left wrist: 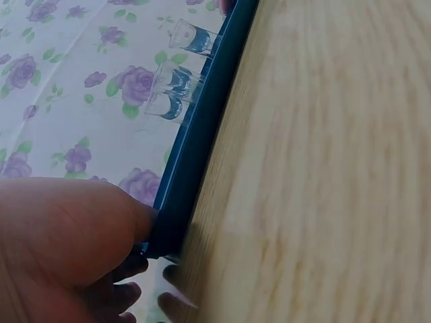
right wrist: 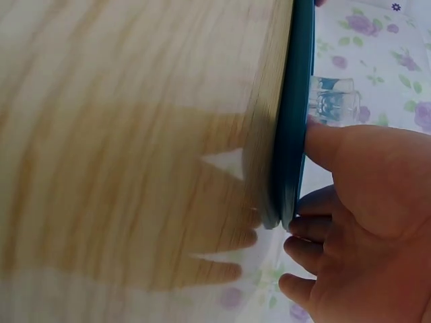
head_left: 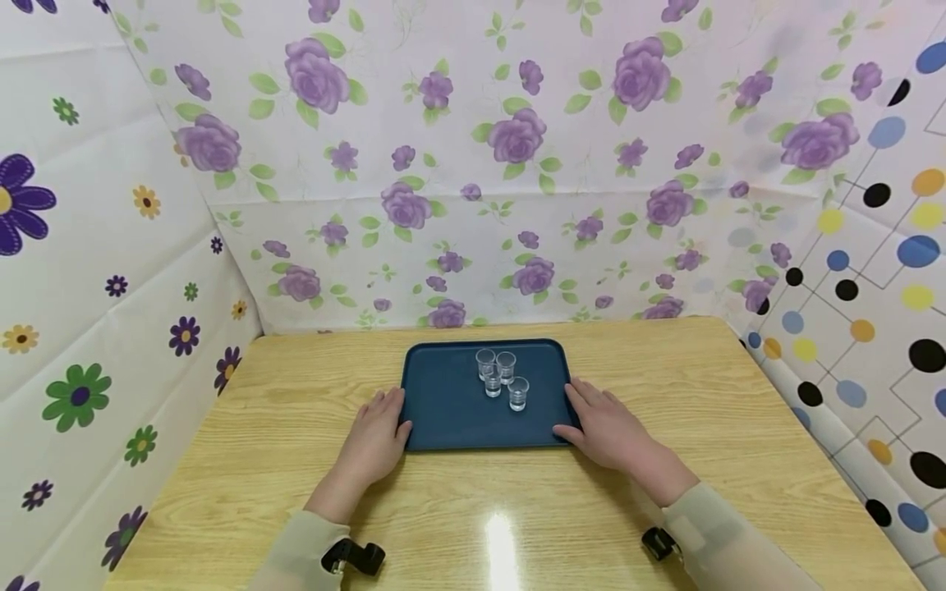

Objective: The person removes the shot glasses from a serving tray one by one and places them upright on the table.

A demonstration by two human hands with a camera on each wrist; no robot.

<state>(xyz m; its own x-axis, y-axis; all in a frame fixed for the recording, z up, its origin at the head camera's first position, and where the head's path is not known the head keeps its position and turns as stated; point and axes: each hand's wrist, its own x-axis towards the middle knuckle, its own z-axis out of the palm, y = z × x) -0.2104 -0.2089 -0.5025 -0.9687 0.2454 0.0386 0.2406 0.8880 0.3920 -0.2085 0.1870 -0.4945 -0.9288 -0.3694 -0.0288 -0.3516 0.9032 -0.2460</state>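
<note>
A dark blue rectangular tray [head_left: 447, 406] lies at the far middle of the wooden table. Several small clear shot glasses stand upright on it: a front one [head_left: 518, 396] is a little apart, and the others cluster behind it around another glass [head_left: 506, 366]. My left hand [head_left: 374, 435] grips the tray's left side near its front corner, thumb over the rim and fingers along the outer edge. At the right side my right hand [head_left: 608, 428] holds the opposite edge in the same way. The right wrist view shows that thumb [right wrist: 326, 142] against the tray's rim.
The light wooden table [head_left: 458, 509] reaches from the tray's front edge toward me. Behind it hangs a cloth with purple roses [head_left: 517, 135]. A flower-print cloth [head_left: 81, 312] borders the left side, a dotted cloth [head_left: 850, 328] the right.
</note>
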